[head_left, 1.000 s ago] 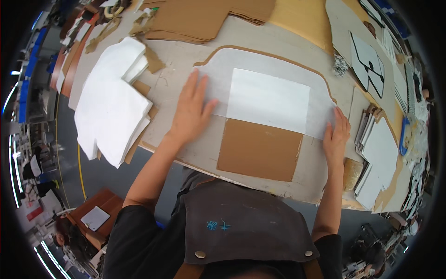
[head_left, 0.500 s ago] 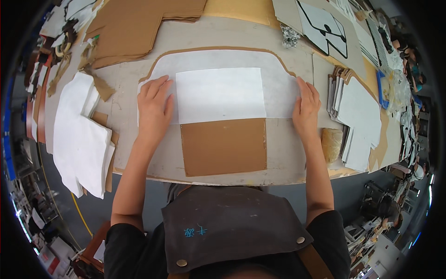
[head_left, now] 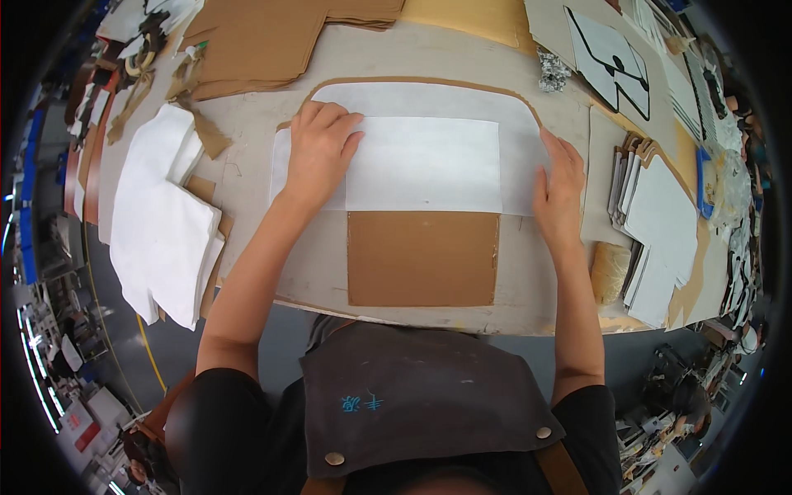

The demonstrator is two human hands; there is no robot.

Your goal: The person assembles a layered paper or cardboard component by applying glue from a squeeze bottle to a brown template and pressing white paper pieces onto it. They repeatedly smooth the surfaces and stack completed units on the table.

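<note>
The white sheet (head_left: 429,161) lies flat in the middle of the counter (head_left: 247,140), on a brown rounded board, just above a brown cardboard rectangle (head_left: 422,257). The left hand (head_left: 318,153) and the right hand (head_left: 559,191) press on its two ends with open palms, holding nothing. It seems best to press evenly outward, so no wrinkle forms. A white stack (head_left: 165,223) lies left; a black-and-white pattern sheet (head_left: 610,58) is far right.

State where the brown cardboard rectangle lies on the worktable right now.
In the head view, the brown cardboard rectangle lies centre, at the table's near edge, directly below the white sheet.
</note>
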